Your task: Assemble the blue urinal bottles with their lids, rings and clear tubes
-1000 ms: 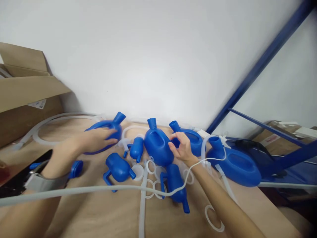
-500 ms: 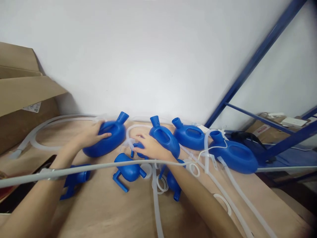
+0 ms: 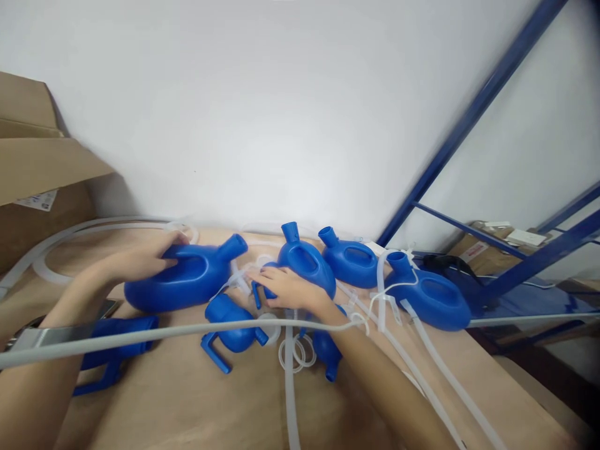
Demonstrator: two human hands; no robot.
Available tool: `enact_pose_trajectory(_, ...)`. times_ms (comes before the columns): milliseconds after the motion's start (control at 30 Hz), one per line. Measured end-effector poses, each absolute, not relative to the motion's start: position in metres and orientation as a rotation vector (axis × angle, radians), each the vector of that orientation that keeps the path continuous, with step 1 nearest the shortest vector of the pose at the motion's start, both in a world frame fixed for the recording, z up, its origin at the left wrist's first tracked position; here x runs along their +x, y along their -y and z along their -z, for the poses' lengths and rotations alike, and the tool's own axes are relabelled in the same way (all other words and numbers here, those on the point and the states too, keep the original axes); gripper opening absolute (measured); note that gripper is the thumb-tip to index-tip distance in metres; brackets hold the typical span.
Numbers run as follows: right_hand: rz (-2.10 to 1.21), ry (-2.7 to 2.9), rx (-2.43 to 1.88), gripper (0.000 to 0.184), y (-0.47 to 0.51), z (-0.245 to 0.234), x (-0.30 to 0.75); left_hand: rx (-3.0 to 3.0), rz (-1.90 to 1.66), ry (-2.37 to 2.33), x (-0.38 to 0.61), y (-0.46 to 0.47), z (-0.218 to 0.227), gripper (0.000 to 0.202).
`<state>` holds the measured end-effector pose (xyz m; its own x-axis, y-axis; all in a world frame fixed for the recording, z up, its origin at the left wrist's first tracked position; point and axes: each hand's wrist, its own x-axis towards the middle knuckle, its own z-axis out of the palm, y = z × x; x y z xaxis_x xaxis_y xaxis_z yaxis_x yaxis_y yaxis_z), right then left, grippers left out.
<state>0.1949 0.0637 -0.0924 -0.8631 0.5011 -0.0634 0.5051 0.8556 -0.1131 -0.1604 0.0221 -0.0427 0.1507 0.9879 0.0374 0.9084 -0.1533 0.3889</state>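
Both arms in view, bare forearms. Left forearm (image 3: 37,400) comes up from the lower left corner, slants up and right. Grey band (image 3: 54,337) on it near the left wrist (image 3: 87,290). Left hand (image 3: 145,255) palm down, back of hand facing up, digits bent in a grip; left thumb (image 3: 169,264) on the side nearer the camera, fingertips partly hidden. Right forearm (image 3: 375,375) enters lower right, runs up and left, wrist roughly in line. Right hand (image 3: 290,289) palm down, fingers pointing left, slightly bent, a bit apart; palm side hidden, grip unclear. Hands well apart, left one farther up the frame.
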Motion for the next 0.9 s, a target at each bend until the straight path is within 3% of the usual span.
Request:
enact_pose_trajectory(100, 0.063, -3.033, 0.794, 0.073, -0.059, 0.088, 0.208, 2.163, -0.393, -1.816, -0.158, -0.019, 0.039, 0.027)
enact_pose_trajectory(233, 0.109, -3.102, 0.572, 0.033, -0.043, 0.084, 0.218, 2.153, -0.371, -1.840, -0.141, -0.018, 0.033, 0.028)
enact_pose_trajectory(267, 0.136, -3.089, 0.507, 0.030, -0.038, 0.084, 0.219, 2.155, -0.371, -1.841, -0.136, -0.018, 0.032, 0.032)
enact_pose_trajectory(400, 0.047, -3.052, 0.455, 0.047, -0.022, 0.088, 0.216, 2.174, -0.390, -1.826, -0.123, -0.022, 0.034, 0.043)
enact_pose_trajectory(567, 0.031, -3.050, 0.420, 0.044, -0.023, 0.086, 0.213, 2.173, -0.407, -1.813, -0.125, -0.034, 0.044, 0.065)
enact_pose_trajectory(733, 0.510, -3.194, 0.621, 0.066, -0.037, 0.073, 0.226, 2.145, -0.423, -1.807, -0.128, -0.036, 0.048, 0.074)
enact_pose_trajectory(900, 1.005, -3.371, 1.004, 0.058, -0.054, 0.066, 0.238, 2.107, -0.422, -1.811, -0.129, -0.035, 0.051, 0.077)
